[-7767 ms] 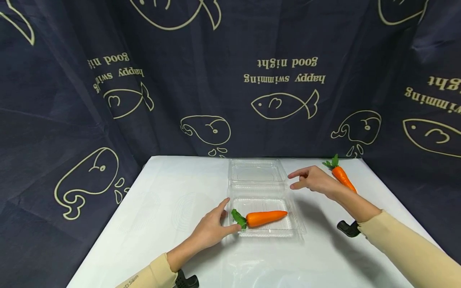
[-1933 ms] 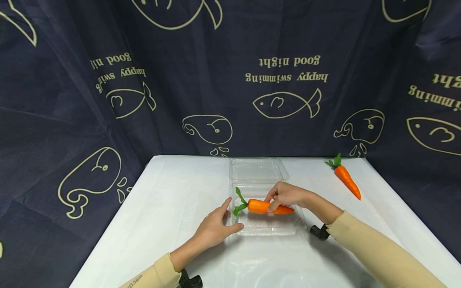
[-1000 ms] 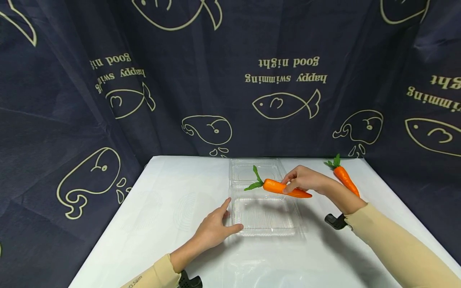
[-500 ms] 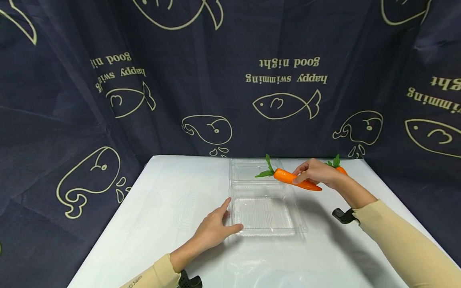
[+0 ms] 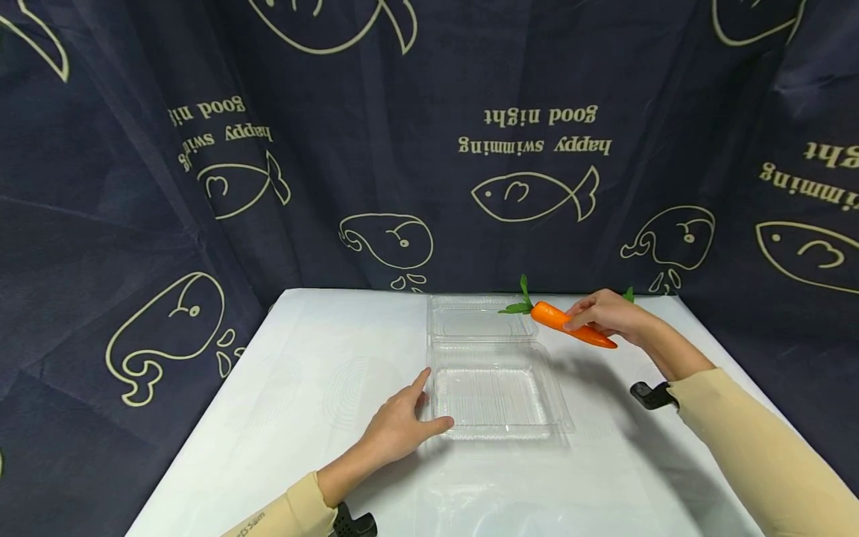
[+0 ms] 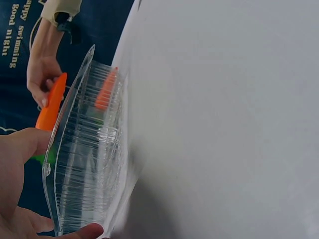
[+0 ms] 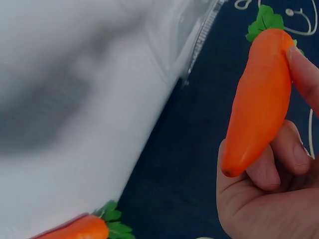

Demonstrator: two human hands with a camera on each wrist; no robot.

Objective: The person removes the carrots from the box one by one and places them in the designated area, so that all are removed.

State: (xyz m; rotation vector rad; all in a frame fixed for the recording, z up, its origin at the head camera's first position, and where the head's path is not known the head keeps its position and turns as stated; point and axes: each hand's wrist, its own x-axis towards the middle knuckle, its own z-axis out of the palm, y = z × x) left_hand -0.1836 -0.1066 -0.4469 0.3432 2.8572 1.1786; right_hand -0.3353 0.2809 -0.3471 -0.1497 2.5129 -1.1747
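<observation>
A clear plastic clamshell box [image 5: 493,395] lies unfolded on the table, its ribbed base nearer and its lid [image 5: 463,321] behind. Beside the base's left side is my left hand [image 5: 399,425], fingers spread, thumb by the front left corner. In the left wrist view, that hand [image 6: 12,169] touches the rim of the box [image 6: 84,149]. My right hand [image 5: 607,313] pinches an orange carrot [image 5: 552,316] with green leaves, raised above the table right of the lid. The right wrist view shows this carrot [image 7: 261,99] between thumb and fingers.
Another carrot lies at the table's back right, mostly hidden by my right hand in the head view; its leaves [image 5: 628,294] show. The right wrist view catches its top [image 7: 89,228]. A dark printed curtain [image 5: 376,149] hangs behind the white table [image 5: 302,388].
The carrot lay in the box's base at first. My right hand took hold of it, lifted it out and carried it back and right. My left hand has stayed by the box.
</observation>
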